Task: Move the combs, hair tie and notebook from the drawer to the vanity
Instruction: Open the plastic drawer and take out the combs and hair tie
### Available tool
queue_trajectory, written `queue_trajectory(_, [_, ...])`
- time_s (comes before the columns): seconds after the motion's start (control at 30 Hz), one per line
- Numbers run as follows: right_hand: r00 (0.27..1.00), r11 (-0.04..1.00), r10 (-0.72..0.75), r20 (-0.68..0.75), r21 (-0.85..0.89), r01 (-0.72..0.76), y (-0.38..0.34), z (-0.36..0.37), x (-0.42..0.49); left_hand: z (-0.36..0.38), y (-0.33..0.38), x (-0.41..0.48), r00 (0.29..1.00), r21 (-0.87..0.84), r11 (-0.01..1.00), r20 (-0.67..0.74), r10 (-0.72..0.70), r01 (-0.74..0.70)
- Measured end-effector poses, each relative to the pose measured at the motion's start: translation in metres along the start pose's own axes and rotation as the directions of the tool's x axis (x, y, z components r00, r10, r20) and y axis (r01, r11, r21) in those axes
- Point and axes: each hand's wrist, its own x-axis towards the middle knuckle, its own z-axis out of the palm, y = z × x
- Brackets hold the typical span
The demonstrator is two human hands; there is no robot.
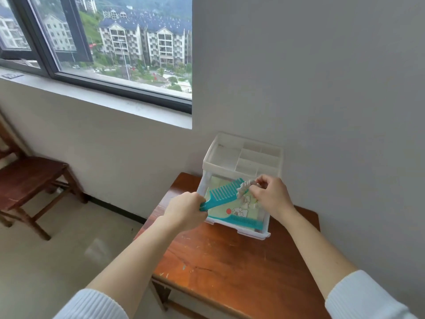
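Note:
My left hand [187, 209] grips the handle of a teal wide-tooth comb [224, 193], held tilted above the open clear plastic drawer [241, 232]. My right hand [271, 195] pinches a pale frilly hair tie [244, 188] just over the drawer, close to the comb's teeth. Inside the drawer a second teal comb [239, 219], fine-toothed, lies along the front on a green notebook [238, 211] with cartoon pictures. The drawer stands pulled out of a white organizer [243, 155] on the wooden vanity [230, 268].
The organizer sits at the vanity's back against the grey wall [322, 88]. A wooden chair [30, 180] stands to the left on the floor, under a window [103, 42] with a sill. The vanity's front edge runs near my forearms.

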Motion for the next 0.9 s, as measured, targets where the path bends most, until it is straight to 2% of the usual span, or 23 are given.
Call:
queue_trajectory(0.17, [0.990, 0.992, 0.128, -0.052, 0.014, -0.127, 0.031, -0.007, -0.008, 0.011, 0.014, 0.033, 0.968, 0.015, 0.973, 0.110, 0.226, -0.229])
queue_trajectory(0.27, [0.958, 0.964, 0.265, -0.112, 0.003, -0.267, 0.055, -0.005, -0.014, 0.023, 0.018, 0.051, 0.948, 0.061, 0.960, 0.186, 0.259, -0.275])
queue_trajectory(0.37, [0.913, 0.915, 0.402, -0.064, 0.059, -0.399, 0.080, 0.016, -0.023, 0.037, 0.022, 0.068, 0.939, 0.088, 0.945, 0.173, 0.298, -0.316])
queue_trajectory(0.57, [0.892, 0.893, 0.431, -0.134, 0.206, -0.401, 0.101, 0.045, -0.028, 0.062, 0.009, 0.073, 0.901, 0.100, 0.898, 0.122, 0.417, -0.429])
queue_trajectory(0.8, [0.860, 0.895, 0.445, -0.248, 0.092, -0.436, 0.110, 0.058, -0.039, 0.081, -0.007, 0.058, 0.893, 0.065, 0.895, 0.127, 0.432, -0.442])
queue_trajectory(0.9, [0.854, 0.874, 0.482, -0.197, 0.050, -0.483, 0.120, 0.063, -0.045, 0.096, -0.018, 0.049, 0.901, 0.024, 0.906, 0.124, 0.416, -0.422])
